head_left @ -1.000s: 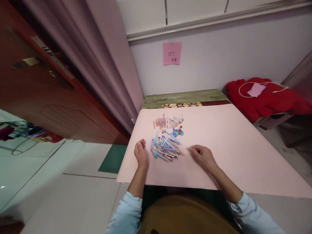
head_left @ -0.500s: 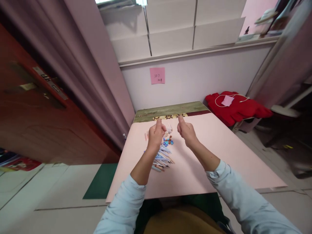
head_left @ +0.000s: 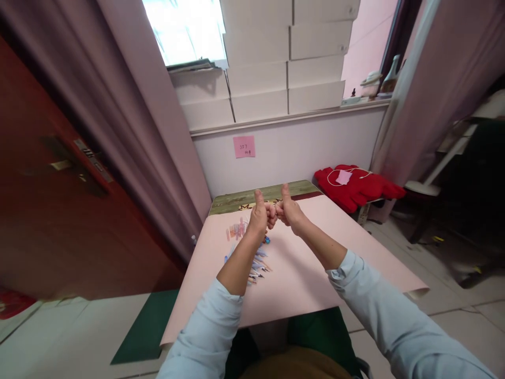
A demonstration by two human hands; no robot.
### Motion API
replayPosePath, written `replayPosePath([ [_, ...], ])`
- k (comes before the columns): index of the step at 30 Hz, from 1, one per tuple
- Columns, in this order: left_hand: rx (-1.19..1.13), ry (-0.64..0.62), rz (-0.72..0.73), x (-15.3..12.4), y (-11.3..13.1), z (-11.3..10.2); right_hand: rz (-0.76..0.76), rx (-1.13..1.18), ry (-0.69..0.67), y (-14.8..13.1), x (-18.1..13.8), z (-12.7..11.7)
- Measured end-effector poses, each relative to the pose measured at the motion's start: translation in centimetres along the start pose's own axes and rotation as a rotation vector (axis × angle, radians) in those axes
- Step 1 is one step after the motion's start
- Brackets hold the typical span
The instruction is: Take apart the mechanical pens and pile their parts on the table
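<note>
Above the far half of the paper-covered table, my left hand (head_left: 261, 215) is curled into a fist with its thumb pointing up. My right hand (head_left: 291, 211) makes the same shape facing it, and the curled fingers of both meet or nearly meet. Neither fist shows anything in it. Beneath my left forearm lies a heap of pens and pencils (head_left: 258, 272), partly covered by it. Small blue pieces (head_left: 267, 240) peek out below my left hand. Beyond the forearm, small pink and orange sticks (head_left: 237, 229) lie in a cluster.
Pale pink paper (head_left: 311, 279) covers most of the table, its right corner curling over the edge. A red cloth (head_left: 355, 189) with a white cord sits past the far right corner. A pink note (head_left: 244, 147) is stuck on the wall; a wooden door (head_left: 59, 226) stands at left.
My two fists have come together from a gap apart, thumbs still up. The view has tilted upward and shifted right, showing more of the window.
</note>
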State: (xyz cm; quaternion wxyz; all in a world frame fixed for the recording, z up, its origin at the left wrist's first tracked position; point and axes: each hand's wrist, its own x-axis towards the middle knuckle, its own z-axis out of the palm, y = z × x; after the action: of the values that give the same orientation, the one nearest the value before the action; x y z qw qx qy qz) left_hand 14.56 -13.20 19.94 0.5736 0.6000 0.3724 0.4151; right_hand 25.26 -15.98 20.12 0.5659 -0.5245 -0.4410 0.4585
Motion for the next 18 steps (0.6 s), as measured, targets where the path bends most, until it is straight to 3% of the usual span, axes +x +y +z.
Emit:
replayPosePath([
  [15,-0.045,-0.051,0.012,-3.9,-1.9,0.5,0.049,0.008,-0.021,1.7,-3.8,0.1],
  [18,-0.013,-0.116,0.021,-4.8,-3.5,-0.7,0.044,-0.022,-0.095,3.5,-4.3,-0.3],
])
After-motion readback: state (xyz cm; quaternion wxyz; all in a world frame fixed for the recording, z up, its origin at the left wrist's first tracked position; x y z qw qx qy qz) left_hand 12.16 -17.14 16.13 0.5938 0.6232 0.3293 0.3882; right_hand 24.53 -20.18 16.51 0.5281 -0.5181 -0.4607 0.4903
